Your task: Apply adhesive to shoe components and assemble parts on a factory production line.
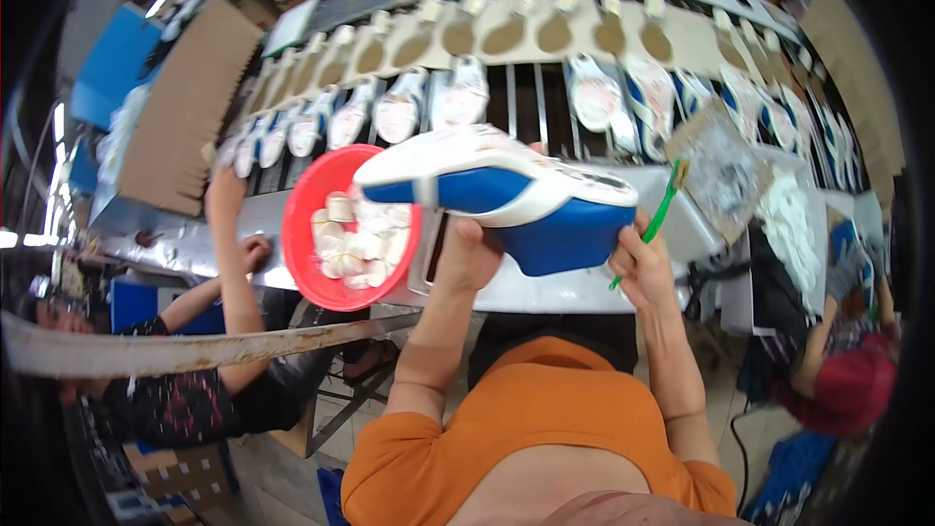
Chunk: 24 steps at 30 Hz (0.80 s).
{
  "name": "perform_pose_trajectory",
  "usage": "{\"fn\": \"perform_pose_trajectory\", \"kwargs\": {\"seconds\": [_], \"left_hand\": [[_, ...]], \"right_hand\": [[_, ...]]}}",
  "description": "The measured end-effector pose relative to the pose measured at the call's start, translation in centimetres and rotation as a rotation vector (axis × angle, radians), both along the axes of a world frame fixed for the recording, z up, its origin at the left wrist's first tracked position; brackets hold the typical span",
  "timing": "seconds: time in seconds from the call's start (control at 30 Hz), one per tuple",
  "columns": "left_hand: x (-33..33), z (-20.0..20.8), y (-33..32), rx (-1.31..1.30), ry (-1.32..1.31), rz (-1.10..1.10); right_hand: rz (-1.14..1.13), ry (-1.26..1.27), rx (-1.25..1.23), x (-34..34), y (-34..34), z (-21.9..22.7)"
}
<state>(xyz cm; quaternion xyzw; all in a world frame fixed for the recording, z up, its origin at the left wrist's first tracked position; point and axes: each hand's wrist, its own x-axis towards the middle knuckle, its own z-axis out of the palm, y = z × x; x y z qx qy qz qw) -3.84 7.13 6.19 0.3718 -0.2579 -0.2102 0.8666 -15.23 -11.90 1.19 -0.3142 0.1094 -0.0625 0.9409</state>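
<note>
A thick blue and white shoe sole (565,224) is held up sideways in front of me, its toe to the left and its heel to the right. My left hand (471,255) grips it from below near the middle. At the heel end, my right hand (641,268) touches the sole with its fingertips. The same hand is closed around a green toothbrush (666,205), bristle end up. Part of each hand's fingers is hidden by the sole.
Left of the sole stands a red basin (294,251) with white rolls. Beyond run a row of blue-white soles (397,117) and a row of tan-bottomed pieces (504,36). A clear plastic bag (726,170) lies right. Co-workers sit at both sides; one arm (226,234) reaches toward the soles.
</note>
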Motion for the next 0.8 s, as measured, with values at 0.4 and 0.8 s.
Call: {"fn": "perform_pose_trajectory", "kwargs": {"seconds": [0.4, 0.8], "left_hand": [[-3.7, -7.5, -0.2, 0.992, -0.717, 0.405], [-7.6, -8.1, 0.1, 1.369, -0.737, 0.406]], "right_hand": [[-0.080, 0.583, -1.601, -7.3, -3.1, 1.2], [-0.031, 0.697, -1.473, -8.3, -4.4, -2.8]]}}
